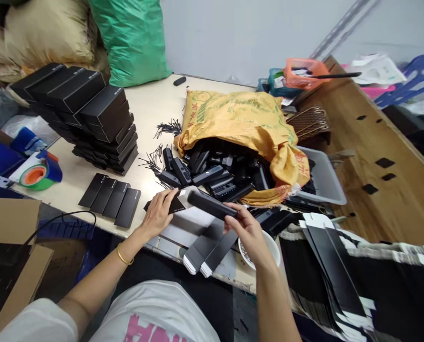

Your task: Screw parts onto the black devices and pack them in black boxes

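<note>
My left hand (159, 212) is closed around a slim black carton (178, 204) whose open end shows a white inner flap toward the right. Between the fingers and thumb of my right hand (246, 228) is a black oblong device (212, 204), slanting with its far end close to the carton's opening. Below it, two flat black cartons (212, 247) with white end flaps lie at the table's front edge. A white bowl (272, 249) of small pieces sits partly hidden behind my right wrist. Many similar black devices (212, 175) spill from a yellow sack (236, 114) just beyond my hands.
Stacked black boxes (105, 114) rise at the left, with several slim black cartons (108, 199) in front. Folded cartons (326, 266) pile up at right, near a translucent bin (326, 175) and a wooden board (379, 166). Green tape (37, 180) lies far left.
</note>
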The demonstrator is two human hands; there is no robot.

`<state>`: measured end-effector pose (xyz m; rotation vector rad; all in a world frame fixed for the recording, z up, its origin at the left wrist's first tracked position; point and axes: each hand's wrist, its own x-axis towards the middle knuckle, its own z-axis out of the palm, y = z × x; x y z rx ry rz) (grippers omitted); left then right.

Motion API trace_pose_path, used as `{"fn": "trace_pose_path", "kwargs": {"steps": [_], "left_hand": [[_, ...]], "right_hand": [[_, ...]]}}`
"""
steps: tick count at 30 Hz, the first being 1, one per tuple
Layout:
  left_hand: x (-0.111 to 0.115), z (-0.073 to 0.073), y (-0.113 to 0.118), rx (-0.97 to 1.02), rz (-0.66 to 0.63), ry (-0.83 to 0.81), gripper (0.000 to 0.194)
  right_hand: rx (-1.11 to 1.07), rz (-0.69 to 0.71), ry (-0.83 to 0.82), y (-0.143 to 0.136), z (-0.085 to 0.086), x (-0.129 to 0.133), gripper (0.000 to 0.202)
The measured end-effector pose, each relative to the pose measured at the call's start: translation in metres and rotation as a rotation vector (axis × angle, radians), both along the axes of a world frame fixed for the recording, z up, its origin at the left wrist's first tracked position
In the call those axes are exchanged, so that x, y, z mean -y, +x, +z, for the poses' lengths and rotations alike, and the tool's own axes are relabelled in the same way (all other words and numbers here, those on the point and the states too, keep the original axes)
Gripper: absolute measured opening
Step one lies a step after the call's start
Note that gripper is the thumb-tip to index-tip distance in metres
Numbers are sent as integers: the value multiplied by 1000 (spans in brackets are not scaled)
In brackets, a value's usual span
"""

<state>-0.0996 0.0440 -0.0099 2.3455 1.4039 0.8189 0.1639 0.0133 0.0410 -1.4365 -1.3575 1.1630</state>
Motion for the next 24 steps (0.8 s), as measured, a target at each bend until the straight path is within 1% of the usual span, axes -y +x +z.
{"fn": "trace_pose_path", "kwargs": {"steps": [2, 3, 4, 6, 7, 8, 9, 10, 12, 13, 14, 16, 19, 21, 24], "left_hand": [[10, 7, 3, -8, -73, 28, 73], [15, 9, 5, -1, -115, 21, 72], [20, 10, 8, 16, -161, 2, 73], [28, 9, 13, 84, -236, -62, 74], [31, 7, 14, 122, -250, -99, 75], [33, 4, 14, 162, -230, -129, 74], [33, 1, 12, 204, -170, -149, 72], [32, -2, 10, 246, -75, -161, 70], [27, -8, 2, 320, 143, -171, 68], [24, -10, -2, 355, 230, -172, 68], [21, -11, -5, 384, 282, -173, 70], [16, -11, -7, 421, 298, -172, 71], [16, -6, -3, 479, 296, -158, 68], [16, -1, 2, 521, 296, -153, 69], [15, 5, 14, 562, 242, -142, 71]], "right_hand": [[249, 160, -17, 0, 20, 3, 33], [334, 225, -24, -4, 28, 5, 32], [390, 266, -20, -11, 32, 6, 32], [468, 282, 15, -29, 31, 5, 34], [509, 260, 40, -39, 27, 1, 34], [558, 239, 59, -48, 20, -5, 32], [603, 221, 62, -56, 13, -14, 29], [665, 201, 52, -63, 5, -25, 27], [868, 191, 28, -78, -10, -51, 26], [991, 228, 15, -87, -17, -64, 23], [1035, 262, 11, -98, -23, -76, 20], [1086, 322, 5, -122, -34, -96, 21], [1133, 374, -35, -151, -43, -115, 25], [1173, 398, -79, -156, -46, -122, 22], [1202, 429, -110, -147, -46, -128, 21]]}}
